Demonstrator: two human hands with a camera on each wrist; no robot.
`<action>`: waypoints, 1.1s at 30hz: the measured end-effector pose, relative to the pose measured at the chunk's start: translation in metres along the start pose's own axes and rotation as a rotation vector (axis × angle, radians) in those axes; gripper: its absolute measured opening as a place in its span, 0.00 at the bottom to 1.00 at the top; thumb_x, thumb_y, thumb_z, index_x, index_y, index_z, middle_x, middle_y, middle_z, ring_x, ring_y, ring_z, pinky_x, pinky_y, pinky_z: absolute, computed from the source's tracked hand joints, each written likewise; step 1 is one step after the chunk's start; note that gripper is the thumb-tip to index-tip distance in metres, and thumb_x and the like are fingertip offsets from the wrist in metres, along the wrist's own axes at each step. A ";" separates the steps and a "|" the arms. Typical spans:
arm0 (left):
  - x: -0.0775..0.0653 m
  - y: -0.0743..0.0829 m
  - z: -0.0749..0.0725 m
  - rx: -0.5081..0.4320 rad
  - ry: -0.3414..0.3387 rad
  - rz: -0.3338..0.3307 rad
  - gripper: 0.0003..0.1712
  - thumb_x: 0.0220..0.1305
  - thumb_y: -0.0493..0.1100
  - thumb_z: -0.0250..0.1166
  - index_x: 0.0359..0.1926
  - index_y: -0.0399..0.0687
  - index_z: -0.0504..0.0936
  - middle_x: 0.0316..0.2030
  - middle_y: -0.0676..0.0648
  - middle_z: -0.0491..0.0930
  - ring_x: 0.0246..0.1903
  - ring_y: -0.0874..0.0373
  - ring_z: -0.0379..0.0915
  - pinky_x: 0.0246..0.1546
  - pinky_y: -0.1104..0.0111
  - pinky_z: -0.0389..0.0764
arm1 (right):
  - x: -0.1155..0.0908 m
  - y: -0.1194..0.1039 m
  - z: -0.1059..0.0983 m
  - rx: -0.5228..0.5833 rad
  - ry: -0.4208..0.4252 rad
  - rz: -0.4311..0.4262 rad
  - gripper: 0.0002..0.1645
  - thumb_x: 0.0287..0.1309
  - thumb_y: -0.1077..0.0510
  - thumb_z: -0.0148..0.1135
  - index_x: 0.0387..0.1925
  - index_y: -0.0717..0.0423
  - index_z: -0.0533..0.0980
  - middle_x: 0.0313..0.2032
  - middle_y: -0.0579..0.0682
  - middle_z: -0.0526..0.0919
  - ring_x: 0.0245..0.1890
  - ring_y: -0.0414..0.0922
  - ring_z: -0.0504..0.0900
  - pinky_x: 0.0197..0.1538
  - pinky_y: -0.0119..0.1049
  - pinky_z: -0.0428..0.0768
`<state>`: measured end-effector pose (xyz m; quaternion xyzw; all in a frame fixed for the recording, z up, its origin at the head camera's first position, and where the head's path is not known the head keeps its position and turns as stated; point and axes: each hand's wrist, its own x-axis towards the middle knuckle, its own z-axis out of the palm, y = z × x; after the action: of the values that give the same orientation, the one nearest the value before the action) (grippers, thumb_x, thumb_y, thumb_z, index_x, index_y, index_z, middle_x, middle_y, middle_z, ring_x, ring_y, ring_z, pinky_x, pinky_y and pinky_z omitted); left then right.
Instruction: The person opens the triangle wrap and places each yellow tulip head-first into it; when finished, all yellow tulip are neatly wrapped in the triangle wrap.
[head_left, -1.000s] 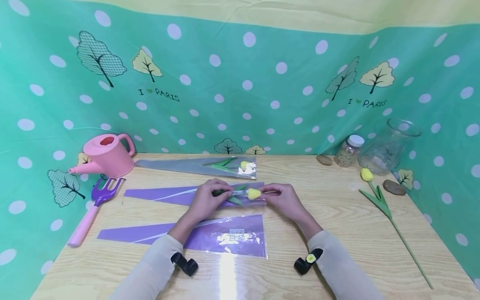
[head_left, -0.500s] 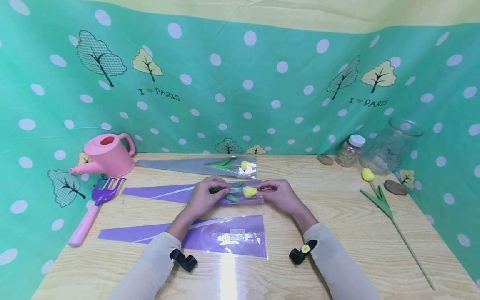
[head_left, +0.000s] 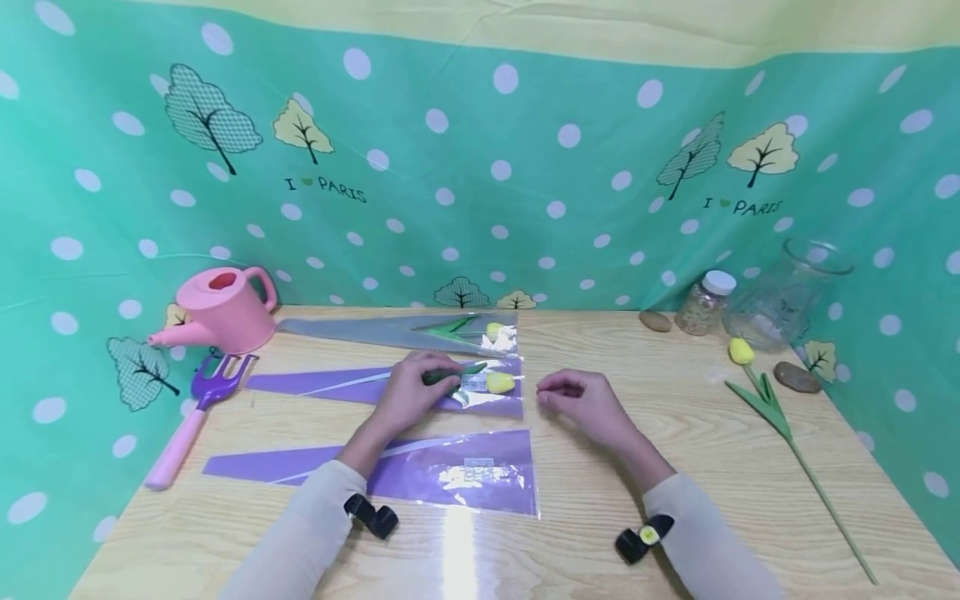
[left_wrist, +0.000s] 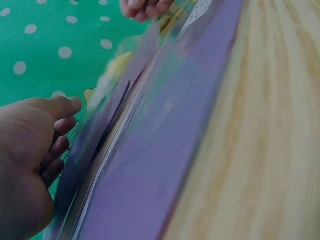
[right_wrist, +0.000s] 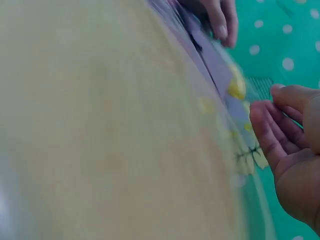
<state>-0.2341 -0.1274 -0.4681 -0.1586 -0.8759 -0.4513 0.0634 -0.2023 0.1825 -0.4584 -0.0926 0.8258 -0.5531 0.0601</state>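
Observation:
My left hand [head_left: 420, 390] is at the middle purple flower sleeve [head_left: 300, 386], thumb and fingers around the green leaves of a yellow tulip [head_left: 501, 382]. The flower head lies near the sleeve's wide right end, beside a printed label; the stem is hidden behind the hand. My right hand [head_left: 588, 404] is just right of that end, fingers loosely bent and nothing held. In the right wrist view the right hand's fingers [right_wrist: 275, 127] are apart from the sleeve. The left wrist view shows the left hand [left_wrist: 30, 160] beside the sleeves.
A grey sleeve [head_left: 337, 332] with a tulip lies behind; another purple sleeve [head_left: 420, 475] lies in front. A pink watering can [head_left: 228, 312] and garden fork [head_left: 187, 433] are left. At right are a loose tulip [head_left: 810, 467], stones [head_left: 797, 377], a jar [head_left: 705, 304] and glass vase [head_left: 776, 304].
My right hand has let go at the sleeve's wide end and moved right, away from the flower head. My left hand stays at the tulip's leaves. The view has shifted slightly.

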 end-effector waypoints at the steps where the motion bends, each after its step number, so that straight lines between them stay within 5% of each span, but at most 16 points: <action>1: 0.000 0.001 -0.001 0.001 0.003 0.001 0.11 0.62 0.42 0.75 0.46 0.55 0.91 0.50 0.49 0.87 0.58 0.48 0.79 0.66 0.49 0.74 | -0.006 0.000 0.000 -0.027 -0.014 -0.008 0.13 0.61 0.58 0.73 0.47 0.57 0.85 0.43 0.53 0.90 0.41 0.44 0.86 0.46 0.29 0.86; 13: -0.016 0.019 -0.004 -0.058 -0.005 0.037 0.10 0.63 0.42 0.75 0.45 0.54 0.91 0.49 0.52 0.87 0.56 0.51 0.80 0.64 0.50 0.77 | -0.045 0.006 0.015 -0.241 -0.198 -0.238 0.15 0.55 0.49 0.78 0.45 0.43 0.88 0.42 0.38 0.86 0.43 0.37 0.81 0.47 0.29 0.80; 22: -0.053 0.032 0.001 -0.145 -0.148 0.030 0.09 0.64 0.41 0.73 0.45 0.57 0.91 0.48 0.56 0.89 0.55 0.54 0.82 0.61 0.56 0.79 | -0.047 0.010 0.020 -0.355 -0.186 -0.335 0.14 0.55 0.51 0.78 0.44 0.45 0.89 0.40 0.36 0.83 0.44 0.35 0.78 0.49 0.31 0.79; 33: -0.085 0.033 0.010 -0.123 -0.262 0.015 0.08 0.62 0.45 0.75 0.42 0.63 0.90 0.45 0.64 0.86 0.52 0.63 0.81 0.60 0.68 0.79 | -0.048 0.011 0.019 -0.350 -0.160 -0.345 0.11 0.57 0.55 0.76 0.43 0.46 0.89 0.39 0.36 0.85 0.44 0.34 0.79 0.48 0.31 0.81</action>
<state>-0.1430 -0.1206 -0.4702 -0.2263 -0.8461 -0.4791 -0.0583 -0.1529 0.1797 -0.4757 -0.2847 0.8735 -0.3946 0.0132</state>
